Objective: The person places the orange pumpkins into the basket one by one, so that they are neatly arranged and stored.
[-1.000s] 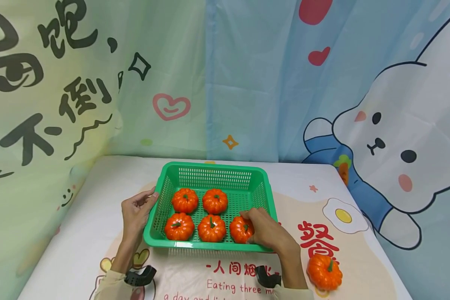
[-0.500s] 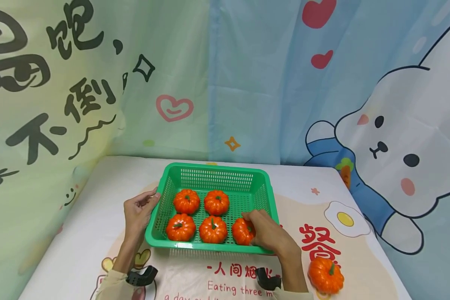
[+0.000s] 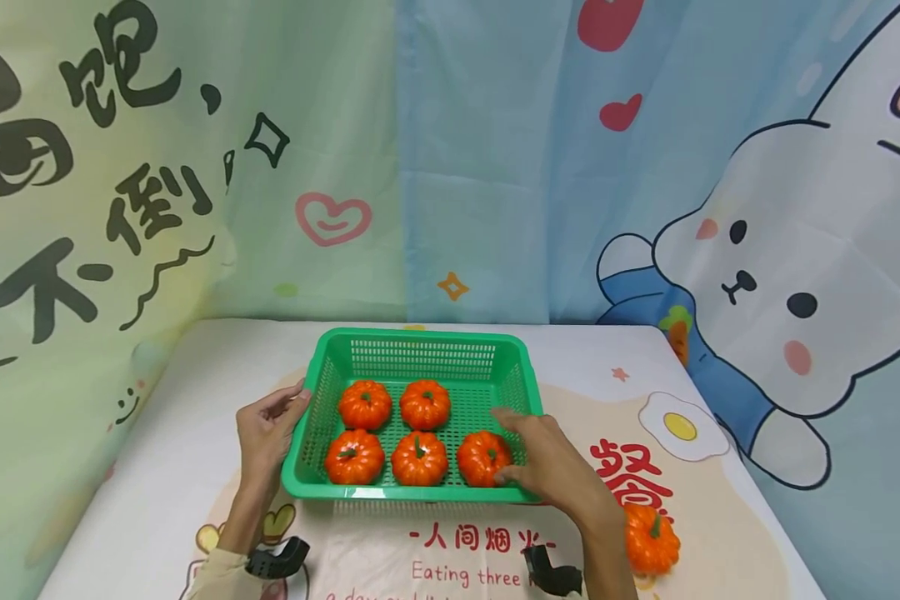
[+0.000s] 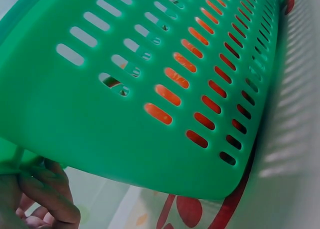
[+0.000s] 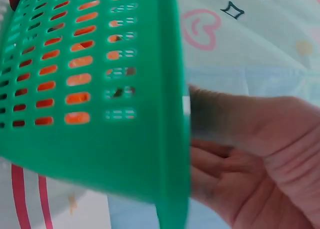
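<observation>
A green plastic basket [image 3: 412,494] sits on the table with several small orange pumpkins inside, two behind and three in the front row. My left hand [image 3: 267,429] grips the basket's left rim, its thumb on the edge; the left wrist view shows curled fingers [image 4: 47,194] at that rim. At the right side, my right hand [image 3: 551,458] reaches over the rim with fingers spread. Its thumb is beside the front right pumpkin [image 3: 483,458], perhaps touching it. In the right wrist view the basket wall [image 5: 125,154] hides the fingertips.
Another pumpkin [image 3: 652,542] lies on the printed tablecloth [image 3: 712,508], right of the basket and partly behind my right forearm. A patterned curtain [image 3: 480,167] hangs behind the table.
My right hand has let go of the front right pumpkin; its fingers have spread and shifted right. The pumpkin stays in the basket. My left hand keeps its grip on the rim.
</observation>
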Demonstrator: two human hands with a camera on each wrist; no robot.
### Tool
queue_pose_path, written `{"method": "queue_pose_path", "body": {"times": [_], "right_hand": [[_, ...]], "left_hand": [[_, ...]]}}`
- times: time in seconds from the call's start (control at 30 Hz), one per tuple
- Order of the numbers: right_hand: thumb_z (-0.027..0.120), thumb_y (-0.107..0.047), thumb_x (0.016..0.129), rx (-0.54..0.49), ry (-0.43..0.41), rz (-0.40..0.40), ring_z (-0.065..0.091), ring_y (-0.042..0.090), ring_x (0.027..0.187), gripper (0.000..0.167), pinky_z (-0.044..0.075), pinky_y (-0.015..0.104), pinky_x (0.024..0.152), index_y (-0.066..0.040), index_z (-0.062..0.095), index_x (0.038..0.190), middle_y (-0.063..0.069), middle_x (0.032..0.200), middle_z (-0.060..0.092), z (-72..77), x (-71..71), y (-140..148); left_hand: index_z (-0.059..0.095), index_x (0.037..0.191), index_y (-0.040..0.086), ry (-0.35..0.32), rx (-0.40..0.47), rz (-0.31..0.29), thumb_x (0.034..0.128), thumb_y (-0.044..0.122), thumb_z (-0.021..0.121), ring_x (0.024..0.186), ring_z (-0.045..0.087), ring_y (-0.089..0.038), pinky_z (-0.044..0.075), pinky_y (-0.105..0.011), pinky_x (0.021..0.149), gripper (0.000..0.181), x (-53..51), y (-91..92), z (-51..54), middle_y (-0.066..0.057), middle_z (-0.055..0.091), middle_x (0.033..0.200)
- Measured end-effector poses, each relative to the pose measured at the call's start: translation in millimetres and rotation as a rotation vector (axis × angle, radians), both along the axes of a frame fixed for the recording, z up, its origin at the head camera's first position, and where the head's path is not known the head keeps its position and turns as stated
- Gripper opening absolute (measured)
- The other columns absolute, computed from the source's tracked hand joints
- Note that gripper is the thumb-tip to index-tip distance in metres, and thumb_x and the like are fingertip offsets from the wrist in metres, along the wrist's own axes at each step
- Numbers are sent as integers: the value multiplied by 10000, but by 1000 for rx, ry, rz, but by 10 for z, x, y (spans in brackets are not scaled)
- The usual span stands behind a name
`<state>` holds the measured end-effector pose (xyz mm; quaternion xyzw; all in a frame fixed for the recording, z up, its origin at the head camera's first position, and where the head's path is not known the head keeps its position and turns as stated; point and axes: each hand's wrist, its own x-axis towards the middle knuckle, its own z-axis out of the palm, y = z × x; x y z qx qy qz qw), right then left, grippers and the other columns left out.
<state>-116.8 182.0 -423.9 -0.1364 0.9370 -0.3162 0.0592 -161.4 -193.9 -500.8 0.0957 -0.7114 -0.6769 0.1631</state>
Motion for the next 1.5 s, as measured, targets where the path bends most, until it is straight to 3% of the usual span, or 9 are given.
{"method": "queue_pose_path", "body": {"times": [0.2, 0.47, 0.67, 0.73, 0.9, 1.13, 1.3, 1.5], "right_hand": [[956, -118, 832, -44, 88, -43, 573, 413, 1493, 854, 506, 594, 1187, -49, 562, 1587, 156, 1613, 589, 48, 113, 162], [989, -156, 796, -50, 165, -117, 618, 463, 1430, 920, 596, 614, 1047, -57, 549, 1598, 178, 1588, 605, 81, 291, 519], [1035, -230, 732, -13, 215, -225, 747, 432, 1187, 961, 660, 569, 943, -90, 593, 1574, 198, 1500, 674, 26, 430, 761], [1037, -250, 730, 6, 196, -274, 748, 435, 1165, 982, 662, 571, 936, -113, 581, 1588, 205, 1498, 672, -10, 478, 836], [1016, -301, 768, 35, 89, -377, 666, 525, 1309, 1015, 622, 629, 1002, -152, 516, 1639, 236, 1566, 607, -117, 590, 1001], [1010, -356, 774, 66, -3, -489, 621, 556, 1335, 1047, 598, 658, 1029, -161, 474, 1652, 286, 1558, 592, -259, 714, 1197], [987, -360, 808, 69, -97, -544, 586, 598, 1344, 1055, 621, 612, 1007, -109, 420, 1661, 358, 1543, 564, -336, 780, 1345], [1019, -429, 745, 93, -167, -561, 586, 645, 1302, 1143, 640, 592, 963, -54, 429, 1650, 417, 1506, 550, -427, 869, 1530]], "left_hand": [[769, 1262, -88, -12, 19, 2, 1029, 85, 762, 695, 720, -2, 618, -146, 637, 290, 23, -26, 7, 187, 767, 830], [763, 1279, -79, -26, 18, 11, 1035, 92, 753, 687, 697, -17, 615, -150, 622, 297, 40, 19, -13, 168, 745, 815], [769, 1266, -81, -15, 14, 6, 1030, 84, 758, 681, 709, -17, 624, -161, 623, 289, 33, 42, 2, 172, 752, 807], [775, 1259, -74, -11, 13, 6, 1030, 84, 758, 677, 713, -20, 627, -167, 621, 279, 29, 46, 4, 169, 753, 802], [772, 1274, -65, -13, 0, 14, 1023, 96, 772, 675, 701, -9, 618, -156, 614, 298, 11, 24, -10, 181, 749, 797], [774, 1259, -77, -8, 28, 15, 1017, 75, 774, 684, 722, -12, 625, -157, 624, 286, 19, 11, 9, 178, 757, 796], [764, 1270, -88, -4, 40, 3, 1016, 68, 772, 685, 728, -17, 625, -158, 623, 298, 13, 6, 7, 169, 760, 795], [776, 1248, -86, -12, 16, 21, 1008, 76, 783, 689, 710, 18, 610, -133, 630, 290, -2, 12, 15, 207, 762, 811]]}}
